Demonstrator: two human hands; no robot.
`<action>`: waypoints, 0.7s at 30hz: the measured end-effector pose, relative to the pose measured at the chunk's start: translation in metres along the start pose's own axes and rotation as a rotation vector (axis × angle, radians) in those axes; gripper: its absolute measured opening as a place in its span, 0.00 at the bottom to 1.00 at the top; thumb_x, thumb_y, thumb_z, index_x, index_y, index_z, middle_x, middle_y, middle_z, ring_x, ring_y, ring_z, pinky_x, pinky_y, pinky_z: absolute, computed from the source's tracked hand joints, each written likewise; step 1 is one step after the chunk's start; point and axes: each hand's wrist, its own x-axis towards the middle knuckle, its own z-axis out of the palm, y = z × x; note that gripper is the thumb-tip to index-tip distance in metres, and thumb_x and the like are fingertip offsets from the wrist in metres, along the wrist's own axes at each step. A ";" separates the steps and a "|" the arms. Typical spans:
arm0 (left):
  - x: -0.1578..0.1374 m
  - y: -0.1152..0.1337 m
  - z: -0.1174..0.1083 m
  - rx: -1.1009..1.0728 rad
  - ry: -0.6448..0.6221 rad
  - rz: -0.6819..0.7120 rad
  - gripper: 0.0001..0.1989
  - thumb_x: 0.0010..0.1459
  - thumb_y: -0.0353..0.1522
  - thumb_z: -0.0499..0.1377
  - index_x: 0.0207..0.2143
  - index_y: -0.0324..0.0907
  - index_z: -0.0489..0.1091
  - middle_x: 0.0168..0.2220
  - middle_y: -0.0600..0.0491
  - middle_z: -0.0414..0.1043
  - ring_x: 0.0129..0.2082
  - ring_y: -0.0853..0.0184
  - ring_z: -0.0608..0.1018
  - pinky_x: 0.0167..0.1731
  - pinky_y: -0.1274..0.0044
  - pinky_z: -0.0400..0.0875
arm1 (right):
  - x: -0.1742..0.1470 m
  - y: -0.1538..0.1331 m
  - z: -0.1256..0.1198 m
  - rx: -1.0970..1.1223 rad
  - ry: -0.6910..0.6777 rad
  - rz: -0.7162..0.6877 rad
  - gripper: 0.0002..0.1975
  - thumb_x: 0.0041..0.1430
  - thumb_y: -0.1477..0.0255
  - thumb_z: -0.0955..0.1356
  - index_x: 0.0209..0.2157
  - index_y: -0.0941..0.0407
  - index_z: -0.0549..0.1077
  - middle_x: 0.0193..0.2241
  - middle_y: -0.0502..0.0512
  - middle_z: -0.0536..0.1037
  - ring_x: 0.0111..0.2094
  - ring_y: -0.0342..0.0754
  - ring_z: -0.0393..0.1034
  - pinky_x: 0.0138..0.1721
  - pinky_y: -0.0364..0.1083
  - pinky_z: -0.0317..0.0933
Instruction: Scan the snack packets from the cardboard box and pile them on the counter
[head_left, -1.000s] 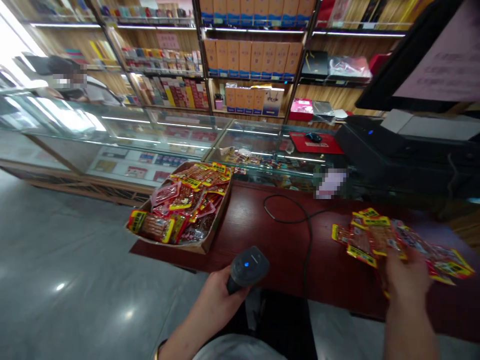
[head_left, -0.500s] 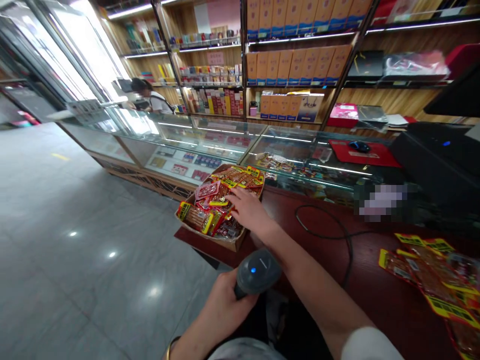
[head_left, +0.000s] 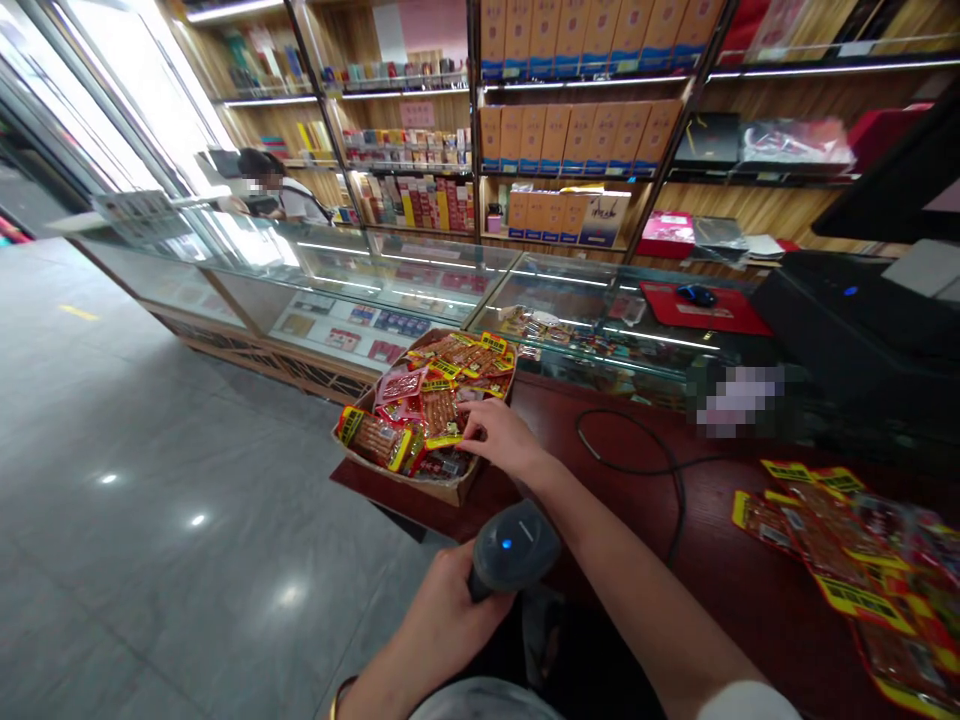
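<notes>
My left hand [head_left: 457,610] is wrapped round the handle of a dark grey barcode scanner [head_left: 517,545], whose head shows a small blue light. My right hand [head_left: 499,437] reaches over the right side of a cardboard box [head_left: 450,490] heaped with snack packets. Its thumb and fingers are at the right edge of one clear snack packet [head_left: 440,410] with a yellow strip and appear to pinch it; the exact grip is partly hidden. Around it lie more red and yellow packets [head_left: 375,440] and a pink one [head_left: 401,385].
The box stands at the left end of a dark red table [head_left: 555,420]. A black cable [head_left: 637,468] curls across it. More snack packets [head_left: 847,550] lie at the right. Behind are a glass display case [head_left: 420,270], a mouse [head_left: 696,294] and a person [head_left: 300,200].
My right hand has drawn its fingers inward at the box, and the packet at its fingertips has shifted. The view has turned slightly right. My left hand keeps the scanner in place.
</notes>
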 end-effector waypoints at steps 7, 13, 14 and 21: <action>-0.001 0.004 0.000 -0.004 0.026 -0.037 0.06 0.51 0.24 0.58 0.29 0.37 0.75 0.26 0.55 0.74 0.28 0.68 0.72 0.31 0.80 0.68 | 0.000 -0.025 0.003 -0.147 -0.091 -0.002 0.37 0.53 0.67 0.76 0.63 0.53 0.65 0.70 0.63 0.61 0.67 0.62 0.55 0.63 0.65 0.52; -0.006 0.004 -0.008 -0.026 0.074 -0.085 0.06 0.51 0.27 0.59 0.29 0.38 0.76 0.25 0.56 0.73 0.27 0.67 0.71 0.31 0.79 0.69 | 0.008 -0.032 0.011 -0.185 -0.109 0.093 0.34 0.58 0.73 0.70 0.66 0.57 0.64 0.68 0.66 0.65 0.67 0.61 0.59 0.63 0.61 0.58; -0.007 0.004 -0.008 -0.034 0.077 -0.083 0.05 0.51 0.27 0.59 0.29 0.38 0.76 0.25 0.56 0.72 0.27 0.68 0.71 0.31 0.79 0.69 | 0.008 -0.030 0.011 -0.137 -0.068 0.090 0.30 0.59 0.72 0.69 0.63 0.56 0.68 0.65 0.64 0.69 0.65 0.58 0.63 0.63 0.58 0.59; -0.007 0.008 -0.003 -0.019 0.084 -0.079 0.05 0.52 0.27 0.58 0.27 0.39 0.74 0.24 0.57 0.71 0.26 0.68 0.71 0.33 0.78 0.70 | -0.027 0.009 0.003 0.853 0.516 0.504 0.22 0.62 0.53 0.67 0.45 0.55 0.80 0.41 0.57 0.85 0.42 0.54 0.81 0.45 0.53 0.75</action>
